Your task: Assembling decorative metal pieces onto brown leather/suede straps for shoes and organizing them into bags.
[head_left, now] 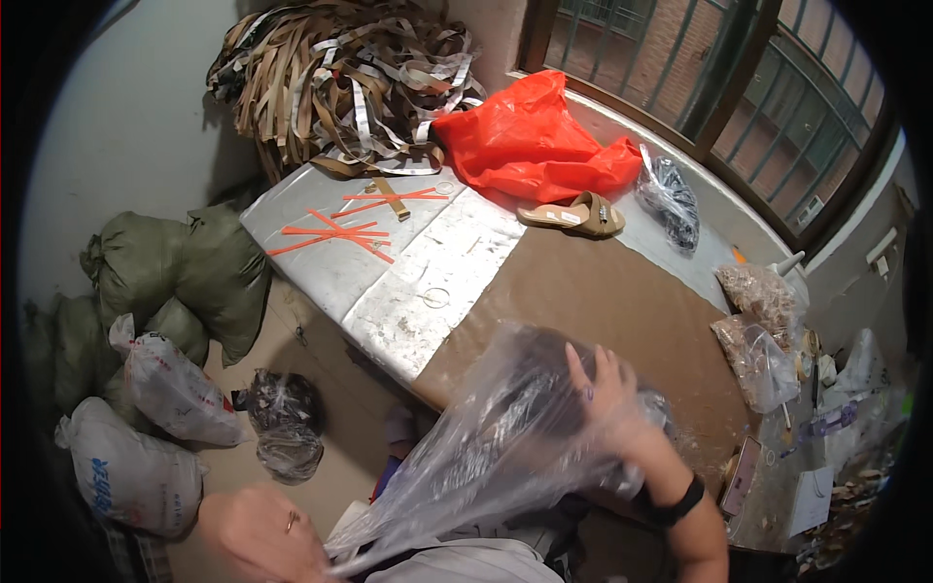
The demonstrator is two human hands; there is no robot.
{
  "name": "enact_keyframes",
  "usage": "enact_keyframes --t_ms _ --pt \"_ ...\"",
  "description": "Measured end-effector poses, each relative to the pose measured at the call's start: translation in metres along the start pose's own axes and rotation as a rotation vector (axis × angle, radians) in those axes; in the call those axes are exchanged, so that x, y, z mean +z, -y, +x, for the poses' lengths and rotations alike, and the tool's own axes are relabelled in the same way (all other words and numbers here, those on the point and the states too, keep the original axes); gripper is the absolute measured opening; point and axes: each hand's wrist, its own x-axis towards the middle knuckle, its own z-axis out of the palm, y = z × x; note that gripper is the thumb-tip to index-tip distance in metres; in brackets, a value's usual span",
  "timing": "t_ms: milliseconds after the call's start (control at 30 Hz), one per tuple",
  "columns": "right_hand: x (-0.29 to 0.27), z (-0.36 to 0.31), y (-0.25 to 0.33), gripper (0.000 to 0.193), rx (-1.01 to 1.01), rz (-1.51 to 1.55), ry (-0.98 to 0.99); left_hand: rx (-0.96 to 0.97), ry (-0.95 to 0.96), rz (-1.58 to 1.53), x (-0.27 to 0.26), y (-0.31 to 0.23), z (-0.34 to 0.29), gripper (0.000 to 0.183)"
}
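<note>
A silvery tabletop (374, 316) fills the middle of the view, a brown sheet (603, 291) covering much of its centre and near side. At its far left corner is a big tangled heap of tan, brown and white straps (340, 92). Stuffed green sacks (219, 277) stand together on the floor at the left. The clear plastic bag (466, 457), dark contents bunched in its far part, is stretched slantwise across the front, that part over the near portion of the brown sheet.

Near the window lies a crumpled red plastic bag (539, 141). Two white printed sacks (136, 466) rest before the green ones, with a smaller bag of dark material (285, 423) beside them.

The right hand (612, 408), with a black wristband (677, 502), lies on the clear plastic bag with its fingers spread. The left hand (262, 534), low at the left and partly blurred, has its fingers curled, pinching the bag's drawn-out near end. Two small bags of brownish bits (761, 296) sit at the right.

A tan sandal (573, 216) lies at the brown sheet's far edge. Smallest are the thin orange strips (335, 233), crossing one another at the left.
</note>
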Motion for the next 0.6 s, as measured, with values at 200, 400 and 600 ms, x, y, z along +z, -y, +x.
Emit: enact_keyframes --t_ms 200,400,600 --pt "-0.004 0.022 -0.017 0.129 -0.113 0.171 0.038 0.031 -0.991 -0.549 0.006 0.028 0.066 0.029" --pt "0.022 0.009 0.003 0.110 -0.153 0.030 -0.101 -0.060 -1.223 -0.346 -0.031 0.046 0.121 0.033" --pt "0.015 0.031 0.011 0.056 -0.260 0.224 -0.507 0.134 -1.152 -0.357 -0.041 0.057 0.153 0.041"
